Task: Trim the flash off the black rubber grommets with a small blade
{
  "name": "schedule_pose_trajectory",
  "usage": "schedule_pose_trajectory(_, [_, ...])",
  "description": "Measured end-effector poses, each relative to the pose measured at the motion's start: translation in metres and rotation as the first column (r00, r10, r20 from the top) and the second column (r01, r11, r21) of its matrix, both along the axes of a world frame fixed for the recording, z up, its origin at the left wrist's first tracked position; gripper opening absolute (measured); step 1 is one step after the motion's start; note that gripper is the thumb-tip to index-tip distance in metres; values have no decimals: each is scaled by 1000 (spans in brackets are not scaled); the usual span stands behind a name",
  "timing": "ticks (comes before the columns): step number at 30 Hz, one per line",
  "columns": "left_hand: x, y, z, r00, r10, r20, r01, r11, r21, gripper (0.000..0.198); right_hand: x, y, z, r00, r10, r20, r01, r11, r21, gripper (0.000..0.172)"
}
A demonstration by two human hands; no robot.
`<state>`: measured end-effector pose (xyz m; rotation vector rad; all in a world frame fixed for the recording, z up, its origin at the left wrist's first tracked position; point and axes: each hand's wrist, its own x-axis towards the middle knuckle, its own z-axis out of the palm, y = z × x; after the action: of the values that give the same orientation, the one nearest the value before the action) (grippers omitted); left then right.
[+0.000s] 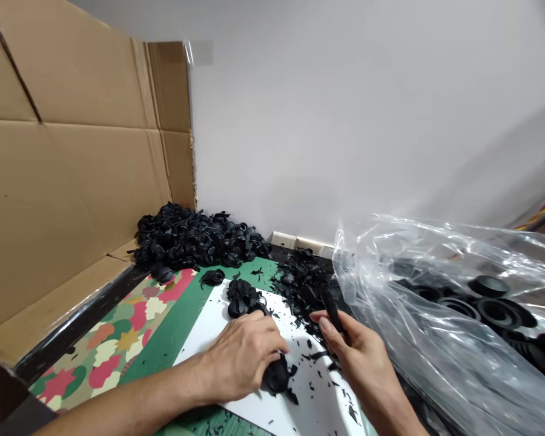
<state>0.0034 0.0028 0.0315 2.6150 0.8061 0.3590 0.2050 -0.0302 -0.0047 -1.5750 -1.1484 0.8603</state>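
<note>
My left hand (pixel 243 357) curls shut around a ribbed black rubber boot (pixel 277 374) on white card (pixel 320 399); right hand (pixel 363 363) pinches a slim black tool (pixel 331 310); rubber scraps (pixel 302 284) litter beside, ribbed heap (pixel 195 239) behind, clear plastic bag (pixel 436 315) right

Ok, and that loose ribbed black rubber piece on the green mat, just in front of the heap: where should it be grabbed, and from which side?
Pinch the ribbed black rubber piece across its outer ribbed edge, coming from the near side over the green mat. It lies apart from the heap, so that side looks open, and the ridges should give a firm grip.
</note>
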Motion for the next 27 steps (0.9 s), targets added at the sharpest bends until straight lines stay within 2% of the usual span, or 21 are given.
schedule_pose_trajectory(4, [8,-1,0,954,-190,-231,201,979,25,27,2,-8,6,999,-34,22,31,988,152,47])
schedule_pose_trajectory(6, [9,-1,3,914,-239,-328,257,966,14,23,5,-10,7,994,-109,23,102,976,191,51])
schedule_pose_trajectory(8, [9,-1,8,901,-253,-353,270,963,-1,14,8,-10,5,985,-161,-58,169,969,178,57])
schedule_pose_trajectory(10, [8,1,12,937,-220,-273,222,975,-25,9,10,-8,2,965,-195,-177,220,966,133,61])
schedule_pose_trajectory(11, [7,3,14,969,-161,-189,153,987,-56,10,10,-7,1,947,-208,-244,238,966,97,62])
schedule_pose_trajectory(12, [7,6,15,995,-57,-77,47,992,-117,12,10,-5,0,923,-222,-315,254,965,63,62])
schedule_pose_trajectory(13, [7,9,16,994,96,60,-79,968,-238,14,10,-4,-1,892,-235,-386,270,962,38,61])
schedule_pose_trajectory(14, [8,13,15,945,274,178,-185,898,-398,17,9,-3,-1,861,-237,-450,277,961,23,59])
schedule_pose_trajectory(15, [9,17,13,853,458,248,-250,778,-577,19,8,-2,-1,832,-228,-506,277,961,22,57])
schedule_pose_trajectory(16, [10,20,9,734,621,275,-240,616,-750,24,7,-2,-1,812,-210,-545,271,962,32,55])
schedule_pose_trajectory(17, [12,23,5,675,689,264,-217,527,-822,27,6,-2,-1,806,-184,-562,255,966,50,53])
schedule_pose_trajectory(19, [17,24,-5,614,751,242,-166,422,-891,35,0,-4,-1,831,-125,-541,212,972,100,50])
schedule_pose_trajectory(22, [21,21,-19,524,819,236,-88,328,-941,47,-15,-9,-3,883,-70,-463,178,965,192,47])
schedule_pose_trajectory(27, [21,13,-24,418,865,278,27,294,-955,52,-42,-10,-13,918,-179,-353,260,945,198,50])
